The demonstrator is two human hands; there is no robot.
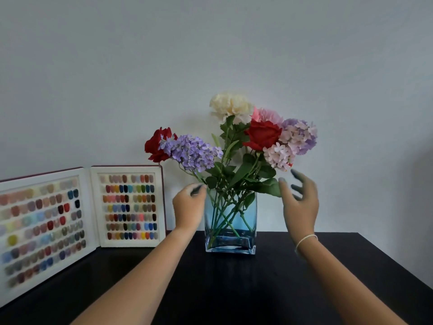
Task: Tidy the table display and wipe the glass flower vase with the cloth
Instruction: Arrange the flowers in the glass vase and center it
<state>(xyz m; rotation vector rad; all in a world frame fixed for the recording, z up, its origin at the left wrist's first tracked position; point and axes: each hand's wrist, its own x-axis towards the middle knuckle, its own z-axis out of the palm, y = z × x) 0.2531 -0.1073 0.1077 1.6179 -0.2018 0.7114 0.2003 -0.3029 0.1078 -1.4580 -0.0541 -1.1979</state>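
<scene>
A rectangular blue-tinted glass vase [230, 221] stands on the dark table [234, 289] near the back wall. It holds a bunch of flowers [236, 141]: red roses, purple and pink hydrangeas, a cream carnation. My left hand [188, 207] is at the vase's upper left corner, fingers curled near a stem at the rim; whether it pinches the stem is unclear. My right hand [298, 198] hovers by the leaves on the vase's right, fingers spread and holding nothing. No cloth is in view.
An open display book of coloured nail samples [79, 216] stands propped against the wall at the left. The table's right edge [396, 261] runs diagonally toward the front right. A pale wall is right behind the vase.
</scene>
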